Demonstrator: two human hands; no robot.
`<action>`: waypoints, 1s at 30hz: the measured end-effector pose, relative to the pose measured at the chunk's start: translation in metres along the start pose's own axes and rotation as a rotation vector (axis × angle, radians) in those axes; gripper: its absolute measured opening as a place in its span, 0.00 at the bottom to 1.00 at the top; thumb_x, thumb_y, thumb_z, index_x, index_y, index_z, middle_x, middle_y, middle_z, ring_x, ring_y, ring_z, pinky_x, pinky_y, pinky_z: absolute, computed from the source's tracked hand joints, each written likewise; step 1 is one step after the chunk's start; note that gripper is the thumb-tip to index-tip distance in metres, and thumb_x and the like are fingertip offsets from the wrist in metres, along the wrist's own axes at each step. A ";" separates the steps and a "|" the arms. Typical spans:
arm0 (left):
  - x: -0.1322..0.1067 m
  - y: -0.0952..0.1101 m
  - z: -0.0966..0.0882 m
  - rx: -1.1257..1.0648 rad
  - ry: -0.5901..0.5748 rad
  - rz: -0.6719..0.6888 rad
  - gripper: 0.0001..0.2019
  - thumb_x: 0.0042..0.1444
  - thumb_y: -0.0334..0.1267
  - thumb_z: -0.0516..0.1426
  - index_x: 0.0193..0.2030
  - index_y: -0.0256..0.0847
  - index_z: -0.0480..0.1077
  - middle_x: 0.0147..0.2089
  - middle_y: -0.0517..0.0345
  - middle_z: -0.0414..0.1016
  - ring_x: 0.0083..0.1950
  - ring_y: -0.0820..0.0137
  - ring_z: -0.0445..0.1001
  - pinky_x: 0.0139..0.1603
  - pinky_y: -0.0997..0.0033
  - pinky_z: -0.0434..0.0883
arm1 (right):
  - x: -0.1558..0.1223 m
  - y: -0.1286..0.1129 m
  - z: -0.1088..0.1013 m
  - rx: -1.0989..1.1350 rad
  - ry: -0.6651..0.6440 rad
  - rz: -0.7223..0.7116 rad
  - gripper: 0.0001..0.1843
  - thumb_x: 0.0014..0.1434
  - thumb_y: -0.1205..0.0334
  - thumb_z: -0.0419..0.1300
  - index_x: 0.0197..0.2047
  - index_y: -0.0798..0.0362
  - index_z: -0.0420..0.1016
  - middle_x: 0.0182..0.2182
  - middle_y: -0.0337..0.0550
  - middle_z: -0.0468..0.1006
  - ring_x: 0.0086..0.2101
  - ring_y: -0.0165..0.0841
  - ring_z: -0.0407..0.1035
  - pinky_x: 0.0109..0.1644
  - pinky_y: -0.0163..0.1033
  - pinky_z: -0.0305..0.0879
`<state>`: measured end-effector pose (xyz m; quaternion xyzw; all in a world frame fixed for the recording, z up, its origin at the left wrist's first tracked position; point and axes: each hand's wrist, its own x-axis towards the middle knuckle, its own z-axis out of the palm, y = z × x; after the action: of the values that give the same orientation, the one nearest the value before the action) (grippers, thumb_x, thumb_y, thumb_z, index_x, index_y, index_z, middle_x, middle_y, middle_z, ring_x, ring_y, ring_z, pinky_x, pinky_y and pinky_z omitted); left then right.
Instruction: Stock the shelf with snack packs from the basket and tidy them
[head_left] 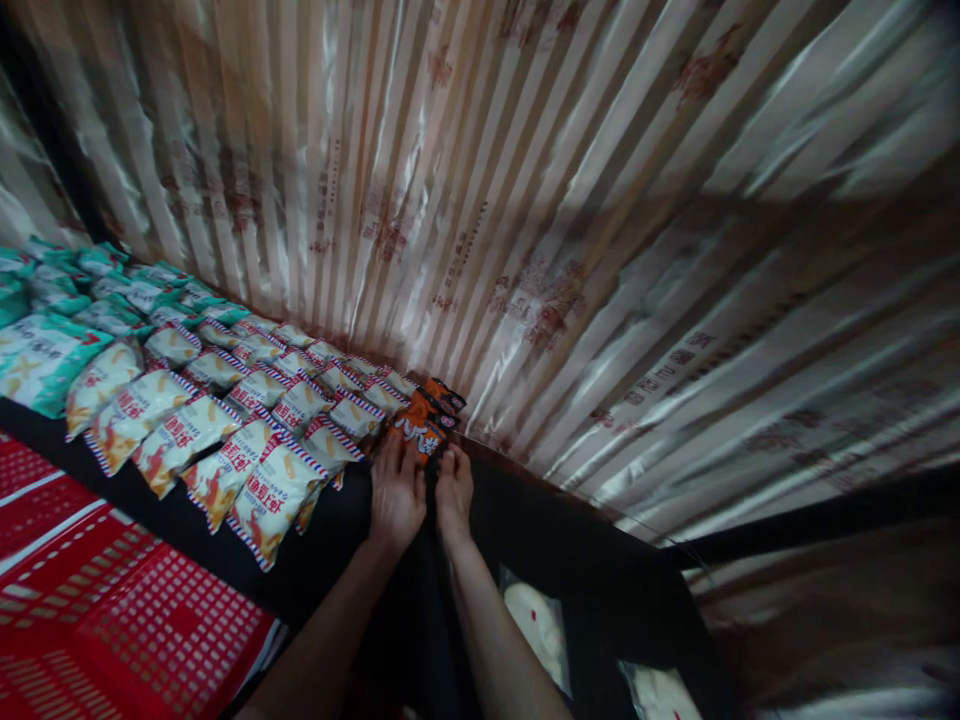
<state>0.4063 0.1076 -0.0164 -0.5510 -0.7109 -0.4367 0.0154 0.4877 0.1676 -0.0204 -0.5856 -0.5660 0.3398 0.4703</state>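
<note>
Both hands meet at the far edge of the dark tabletop (570, 540), where an orange packet (426, 415) stands at the right end of the packet rows, its back against the shiny striped sheet (600, 250) hanging behind. The left hand (396, 495) and right hand (454, 490) lie side by side, palms down, with the fingers drawn narrow on the packet's lower edge. Gripping it low from both sides seems to keep its printed front tilted up and in line with its neighbours. Just left of it, white-and-orange packets (255, 470) lie in slanted rows, each overlapping the next like shingles, probably so that every front shows. Further toward the left end the rows change to teal packets (45, 350). A red basket (112, 600) sits below the tabletop's near edge on the left. Two clear bags (536, 620) with something pale inside lie near the right forearm. The striped sheet hangs close behind the packet and the white-and-orange row presses in from the left, so the only free space is to the right.
</note>
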 end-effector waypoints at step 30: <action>-0.236 0.060 -0.066 -0.431 -0.663 0.277 0.19 0.58 0.31 0.46 0.52 0.38 0.70 0.57 0.45 0.70 0.57 0.63 0.70 0.58 0.60 0.67 | -0.268 0.045 -0.178 -0.407 0.040 -0.042 0.19 0.61 0.62 0.44 0.43 0.54 0.75 0.40 0.51 0.78 0.41 0.37 0.72 0.49 0.44 0.66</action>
<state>0.5161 -0.1155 -0.0583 -0.7427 -0.4891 -0.3683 -0.2713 0.6342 -0.1212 -0.0401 -0.6633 -0.6257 0.1969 0.3602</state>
